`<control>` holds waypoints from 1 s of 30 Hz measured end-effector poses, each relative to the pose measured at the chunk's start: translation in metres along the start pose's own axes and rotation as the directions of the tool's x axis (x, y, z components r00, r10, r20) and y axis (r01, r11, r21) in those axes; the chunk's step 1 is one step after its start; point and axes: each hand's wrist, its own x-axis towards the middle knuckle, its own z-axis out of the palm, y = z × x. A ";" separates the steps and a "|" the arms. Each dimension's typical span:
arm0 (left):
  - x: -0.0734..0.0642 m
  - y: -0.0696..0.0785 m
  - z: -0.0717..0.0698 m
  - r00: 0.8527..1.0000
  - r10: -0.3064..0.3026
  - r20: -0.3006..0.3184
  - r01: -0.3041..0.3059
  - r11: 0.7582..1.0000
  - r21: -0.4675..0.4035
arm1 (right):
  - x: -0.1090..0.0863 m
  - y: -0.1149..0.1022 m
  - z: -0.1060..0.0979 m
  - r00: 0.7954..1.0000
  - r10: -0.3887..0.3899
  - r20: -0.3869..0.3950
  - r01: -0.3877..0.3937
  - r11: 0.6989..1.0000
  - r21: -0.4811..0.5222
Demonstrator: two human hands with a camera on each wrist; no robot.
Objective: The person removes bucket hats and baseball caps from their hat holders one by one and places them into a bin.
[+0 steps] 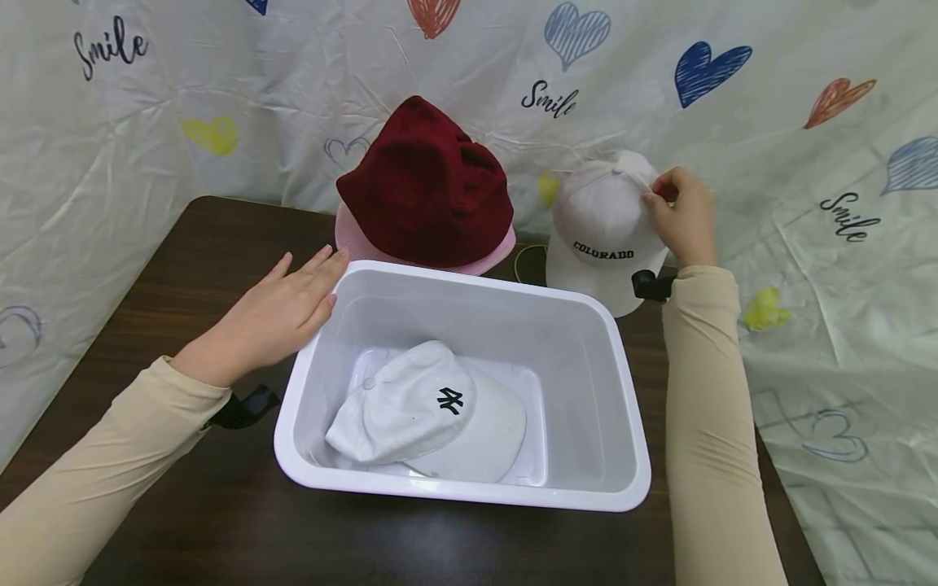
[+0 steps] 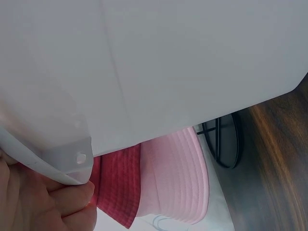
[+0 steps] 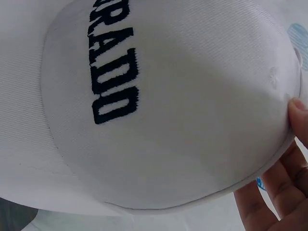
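A light grey plastic basin (image 1: 586,391) stands on the table, holding a white cap (image 1: 418,399) with a black NY logo. My left hand (image 1: 274,313), fingers fairly straight, touches the rim at the basin's far left corner; the left wrist view shows the fingers (image 2: 72,202) against that rim. Behind the basin's right end, my right hand (image 1: 685,212) pinches the side edge of a white COLORADO cap (image 1: 601,220) between thumb and fingers. Up close, this cap (image 3: 192,106) fills the right wrist view, with the thumb (image 3: 299,118) on its edge.
Behind the basin a dark red bucket hat (image 1: 432,187) sits over a pink hat (image 1: 352,240), against a white cloth backdrop (image 1: 278,98) printed with hearts. Dark brown wood table (image 1: 212,505) surrounds the basin. A thin loop (image 1: 520,264) lies between the hats and the COLORADO cap.
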 end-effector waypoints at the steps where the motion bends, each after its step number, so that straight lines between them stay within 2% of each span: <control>1: 0.000 0.000 0.000 1.000 0.000 0.000 0.000 1.000 0.000 | 0.000 -0.001 -0.001 1.000 0.002 -0.006 -0.002 1.000 0.001; 9: -0.001 -0.001 0.001 1.000 0.003 -0.013 -0.003 1.000 0.003 | 0.003 -0.008 -0.008 0.998 0.055 -0.034 -0.051 0.993 0.110; 22: -0.002 -0.001 0.001 1.000 0.011 -0.026 -0.010 1.000 0.008 | 0.002 -0.006 -0.013 0.997 0.056 -0.052 -0.041 0.966 0.256; 26: -0.001 -0.001 0.000 1.000 0.010 -0.022 -0.010 1.000 0.005 | 0.003 -0.003 -0.012 0.997 0.071 -0.043 -0.056 0.959 0.279; 30: -0.001 -0.001 0.001 1.000 0.009 -0.012 -0.009 1.000 0.001 | 0.002 -0.003 -0.011 0.997 0.069 -0.038 -0.058 0.968 0.245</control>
